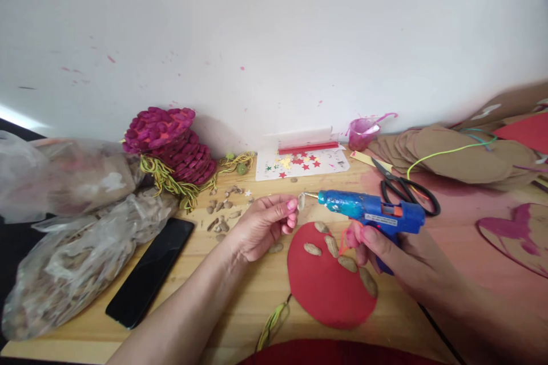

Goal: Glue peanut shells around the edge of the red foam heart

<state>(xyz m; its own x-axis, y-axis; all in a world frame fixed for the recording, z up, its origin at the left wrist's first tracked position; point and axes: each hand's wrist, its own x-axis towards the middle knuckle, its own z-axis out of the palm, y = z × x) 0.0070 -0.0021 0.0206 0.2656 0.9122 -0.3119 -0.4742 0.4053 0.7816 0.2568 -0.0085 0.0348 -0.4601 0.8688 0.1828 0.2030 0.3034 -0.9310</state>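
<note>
My left hand (265,223) pinches a small pale nut shell (301,201) between thumb and fingers, held just above the table. My right hand (391,259) grips a blue glue gun (371,209), finger on the orange trigger, with the nozzle touching the shell. Below both hands lies a red paper disc (325,291) with several shells (331,245) stuck along its upper right edge.
A black phone (149,271) lies at left beside clear bags of shells (81,256). A magenta shell-covered piece (171,142), loose shells (222,211), a star sticker sheet (302,162), black scissors (406,188) and brown card cutouts (462,154) lie along the wall.
</note>
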